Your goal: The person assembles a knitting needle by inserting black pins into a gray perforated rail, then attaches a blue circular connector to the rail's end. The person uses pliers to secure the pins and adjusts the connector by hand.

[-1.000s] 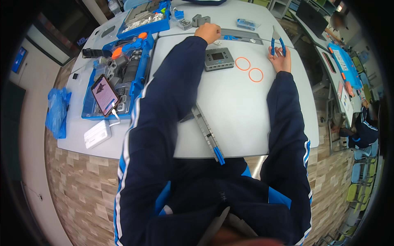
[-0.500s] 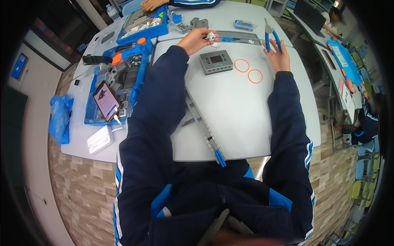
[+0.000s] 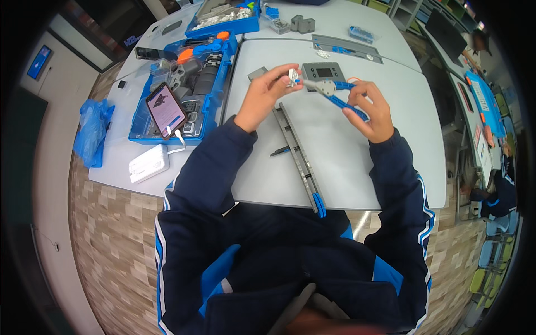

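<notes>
Holding 1 white part (image 3: pixel 292 76), 1 blue pliers (image 3: pixel 340 100)

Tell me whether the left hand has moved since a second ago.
Yes. The left hand has pulled back from the table's far edge toward the person, past the grey display box, now pinching a small white part.

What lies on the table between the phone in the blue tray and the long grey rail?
In the head view, the person's left hand and dark blue sleeve cross between the phone and the long grey rail.

The smooth, matt grey laminate table (image 3: pixel 357 162) bears a long grey metal-looking rail with a blue plastic tip (image 3: pixel 298 153), beside a glossy blue plastic tray (image 3: pixel 215 95) and a crinkled shiny blue plastic bag (image 3: pixel 92 131).
</notes>
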The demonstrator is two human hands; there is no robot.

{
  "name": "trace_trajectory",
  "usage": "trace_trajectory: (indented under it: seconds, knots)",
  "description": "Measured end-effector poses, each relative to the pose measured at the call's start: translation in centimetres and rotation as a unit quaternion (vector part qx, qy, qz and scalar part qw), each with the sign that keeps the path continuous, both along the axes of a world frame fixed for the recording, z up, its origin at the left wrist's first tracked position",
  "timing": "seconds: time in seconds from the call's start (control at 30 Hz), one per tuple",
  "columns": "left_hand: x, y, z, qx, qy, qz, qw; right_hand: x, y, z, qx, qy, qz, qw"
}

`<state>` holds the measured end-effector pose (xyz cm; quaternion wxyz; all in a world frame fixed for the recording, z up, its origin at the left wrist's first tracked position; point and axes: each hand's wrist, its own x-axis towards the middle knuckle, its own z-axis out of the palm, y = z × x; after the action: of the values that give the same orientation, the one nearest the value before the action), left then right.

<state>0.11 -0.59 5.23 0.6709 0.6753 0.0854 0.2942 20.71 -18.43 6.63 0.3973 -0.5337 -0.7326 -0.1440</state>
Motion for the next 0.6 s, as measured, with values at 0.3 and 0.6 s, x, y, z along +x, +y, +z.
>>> trace_trajectory:
  seconds: [0.3,0.6]
  knots:
    - [-0.2,0.5,-2.2,0.009,0.008,-0.012,1.000,-0.3,0.1,-1.1,-0.024,-0.040,-0.005,0.999]
    - [-0.6,0.4,-2.5,0.155,0.066,0.047,0.985,-0.7,0.3,-2.3,-0.073,0.007,-0.022,0.997]
